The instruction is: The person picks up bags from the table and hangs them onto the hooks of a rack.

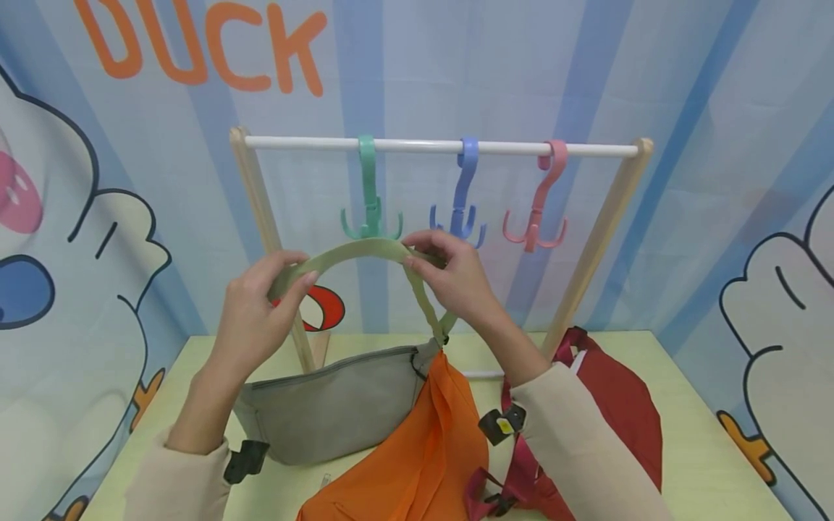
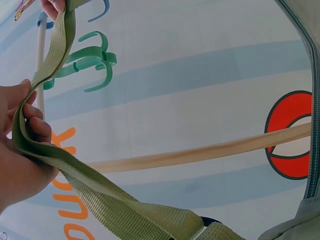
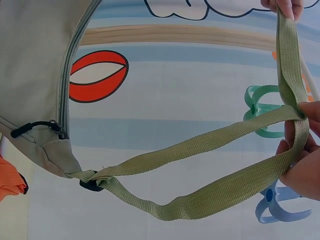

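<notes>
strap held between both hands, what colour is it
Olive green; the strap shows best in the right wrist view, woven webbing.

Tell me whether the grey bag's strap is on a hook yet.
Off. Both hands hold the strap arched just below the green hook, not looped over it.

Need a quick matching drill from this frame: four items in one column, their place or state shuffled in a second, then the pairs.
Items:
1. green strap
2. pink hook
3. orange bag
4. red bag

Place or state:
A. lies on the table under the right forearm
B. held up in an arc by the left hand and right hand
C. hangs rightmost on the white rail
D. lies on the table between the forearms

Pairs: 1-B, 2-C, 3-D, 4-A
</notes>
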### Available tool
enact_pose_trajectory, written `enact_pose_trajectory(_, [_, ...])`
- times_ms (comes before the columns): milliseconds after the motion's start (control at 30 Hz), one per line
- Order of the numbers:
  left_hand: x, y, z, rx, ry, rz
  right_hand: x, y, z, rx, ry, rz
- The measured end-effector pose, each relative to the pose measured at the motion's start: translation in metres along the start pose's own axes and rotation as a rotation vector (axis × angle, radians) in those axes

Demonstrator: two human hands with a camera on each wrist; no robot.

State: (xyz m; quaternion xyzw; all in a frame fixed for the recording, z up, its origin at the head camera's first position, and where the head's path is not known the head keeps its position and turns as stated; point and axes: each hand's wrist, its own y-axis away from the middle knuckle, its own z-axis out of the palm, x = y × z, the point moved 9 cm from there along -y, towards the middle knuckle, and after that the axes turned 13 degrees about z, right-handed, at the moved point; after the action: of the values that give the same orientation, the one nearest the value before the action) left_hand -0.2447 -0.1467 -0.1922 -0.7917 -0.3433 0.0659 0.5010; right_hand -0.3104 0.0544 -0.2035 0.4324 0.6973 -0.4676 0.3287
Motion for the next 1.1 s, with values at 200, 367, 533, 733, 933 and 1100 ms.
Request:
enact_pose_trajectory(200, [0.001, -0.005, 0.0, -0.004, 0.0, -0.003, -0.002, 0.0, -0.004, 0.025, 0.004, -0.003])
enact_pose_trajectory(367, [0.003, -0.008, 0.001, -0.013, 0.006, -0.013, -0.004, -0.002, -0.005, 0.039, 0.014, -0.006])
enact_pose_trajectory(533, [0.005, -0.012, 0.001, -0.009, 0.02, -0.013, -0.005, -0.003, -0.008, 0.046, 0.021, 0.006])
enact_pose_trajectory(733, [0.005, -0.017, 0.003, -0.02, 0.023, -0.014, -0.007, -0.004, -0.01, 0.061, 0.028, 0.019])
enact_pose_trajectory(933, [0.005, -0.022, 0.002, -0.014, 0.022, 0.003, -0.011, -0.006, -0.012, 0.072, 0.026, 0.008])
enact_pose_trajectory(1100, [0.005, -0.026, 0.001, -0.015, 0.023, 0.001, -0.014, -0.008, -0.014, 0.074, 0.024, 0.021])
